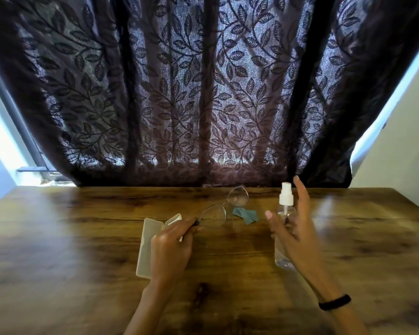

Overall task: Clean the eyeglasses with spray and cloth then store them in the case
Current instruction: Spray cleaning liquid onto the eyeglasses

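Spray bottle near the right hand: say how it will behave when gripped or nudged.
The spray bottle stands tall and narrow, so a push near its top would probably tip it. Its clear, smooth body looks stiff but possibly slick. The fill level is hard to read, so weight is uncertain.

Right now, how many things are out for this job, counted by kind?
eyeglasses: 1
spray bottle: 1
teal cloth: 1
white case, open: 1
Total: 4
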Demonstrator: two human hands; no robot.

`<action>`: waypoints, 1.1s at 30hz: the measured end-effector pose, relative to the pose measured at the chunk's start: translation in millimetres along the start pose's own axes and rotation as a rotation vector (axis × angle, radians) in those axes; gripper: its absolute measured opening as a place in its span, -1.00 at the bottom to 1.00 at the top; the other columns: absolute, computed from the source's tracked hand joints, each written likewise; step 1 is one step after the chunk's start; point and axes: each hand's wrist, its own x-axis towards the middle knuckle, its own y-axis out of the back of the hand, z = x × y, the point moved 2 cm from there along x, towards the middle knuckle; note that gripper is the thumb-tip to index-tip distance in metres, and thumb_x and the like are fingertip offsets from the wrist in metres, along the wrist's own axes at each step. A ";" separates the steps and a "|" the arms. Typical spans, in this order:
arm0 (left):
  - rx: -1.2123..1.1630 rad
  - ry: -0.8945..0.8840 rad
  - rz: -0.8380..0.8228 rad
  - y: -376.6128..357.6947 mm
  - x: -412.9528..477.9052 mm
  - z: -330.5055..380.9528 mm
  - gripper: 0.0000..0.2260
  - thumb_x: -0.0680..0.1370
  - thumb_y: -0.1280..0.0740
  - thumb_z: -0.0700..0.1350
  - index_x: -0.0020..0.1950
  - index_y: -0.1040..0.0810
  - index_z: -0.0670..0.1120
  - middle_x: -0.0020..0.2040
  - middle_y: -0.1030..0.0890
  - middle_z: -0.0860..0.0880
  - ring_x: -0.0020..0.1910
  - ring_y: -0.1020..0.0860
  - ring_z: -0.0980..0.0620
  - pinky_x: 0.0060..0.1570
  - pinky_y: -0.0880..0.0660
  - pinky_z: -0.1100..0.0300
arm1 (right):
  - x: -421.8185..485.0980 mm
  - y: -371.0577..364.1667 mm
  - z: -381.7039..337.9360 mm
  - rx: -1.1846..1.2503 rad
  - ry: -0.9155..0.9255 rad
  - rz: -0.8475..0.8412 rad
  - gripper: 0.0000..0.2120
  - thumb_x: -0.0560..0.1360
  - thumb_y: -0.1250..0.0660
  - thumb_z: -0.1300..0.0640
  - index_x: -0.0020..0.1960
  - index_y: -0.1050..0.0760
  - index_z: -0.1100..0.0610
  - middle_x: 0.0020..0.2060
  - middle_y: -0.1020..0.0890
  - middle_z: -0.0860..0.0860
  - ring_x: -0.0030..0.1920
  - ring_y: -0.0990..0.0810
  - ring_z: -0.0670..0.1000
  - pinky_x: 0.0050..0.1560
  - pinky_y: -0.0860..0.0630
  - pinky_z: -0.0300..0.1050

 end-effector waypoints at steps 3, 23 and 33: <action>0.000 -0.006 0.037 2.8 2.2 4.4 -0.78 0.34 -0.41 -0.23 -0.02 -0.61 -0.16 -0.12 -0.58 0.09 -0.09 -0.52 0.28 -0.12 -0.45 0.55 | -11.4 -3.5 24.3 0.070 -0.118 -0.050 -0.33 0.31 -0.27 -0.35 0.32 -0.12 -0.23 -0.01 -0.51 0.12 -0.14 -0.55 0.04 -0.10 -0.57 -0.03; 0.018 0.047 0.073 7.0 11.5 2.3 -0.79 0.27 -0.48 -0.42 -0.13 -0.65 -0.25 -0.17 -0.60 0.07 -0.10 -0.53 0.29 -0.16 -0.40 0.60 | 24.8 16.2 19.0 0.094 -0.131 -0.039 -0.71 0.44 -0.22 -0.21 0.05 -0.48 -0.07 0.04 -0.58 -0.06 0.09 -0.55 -0.12 0.10 -0.50 -0.19; -0.140 0.227 0.148 4.4 16.1 -2.9 -0.76 0.34 -0.44 -0.39 -0.01 -0.61 -0.26 -0.15 -0.65 -0.07 -0.14 -0.57 0.26 -0.19 -0.45 0.53 | 78.5 -4.4 15.2 -0.131 -0.325 -0.530 -0.78 0.47 -0.33 0.21 0.12 -0.54 0.16 -0.07 -0.60 -0.03 0.00 -0.56 -0.07 -0.01 -0.47 -0.28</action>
